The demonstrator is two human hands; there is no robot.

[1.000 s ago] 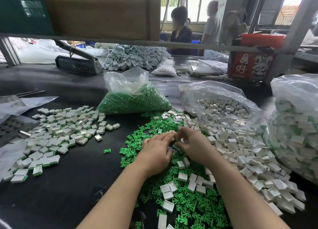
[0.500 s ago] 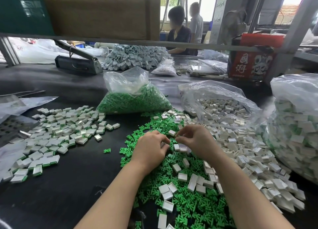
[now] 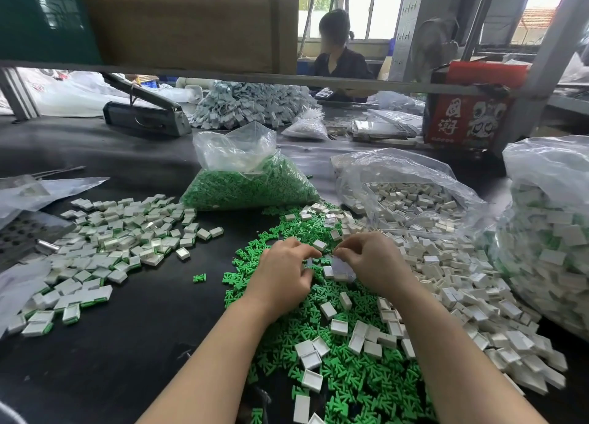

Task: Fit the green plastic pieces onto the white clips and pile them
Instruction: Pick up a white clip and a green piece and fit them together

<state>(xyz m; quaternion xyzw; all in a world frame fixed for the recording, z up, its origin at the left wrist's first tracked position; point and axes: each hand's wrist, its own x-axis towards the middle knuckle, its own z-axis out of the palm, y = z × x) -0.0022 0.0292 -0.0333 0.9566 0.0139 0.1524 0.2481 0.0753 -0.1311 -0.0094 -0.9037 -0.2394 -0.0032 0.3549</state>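
Green pieces [image 3: 347,379] lie heaped beneath both hands, left [image 3: 283,272] and right [image 3: 373,264].

green pieces [image 3: 350,388]: loose heap, centre | white clips [image 3: 459,283]: scattered right | fitted pile [image 3: 105,251]: left

The red box [image 3: 462,120] bears white characters "国潮" (beside a lion-like drawing).

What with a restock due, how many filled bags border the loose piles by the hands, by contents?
Bag of green pieces: 1
Bag of white clips: 1
Bag of assembled green-and-white clips: 1
Total: 3
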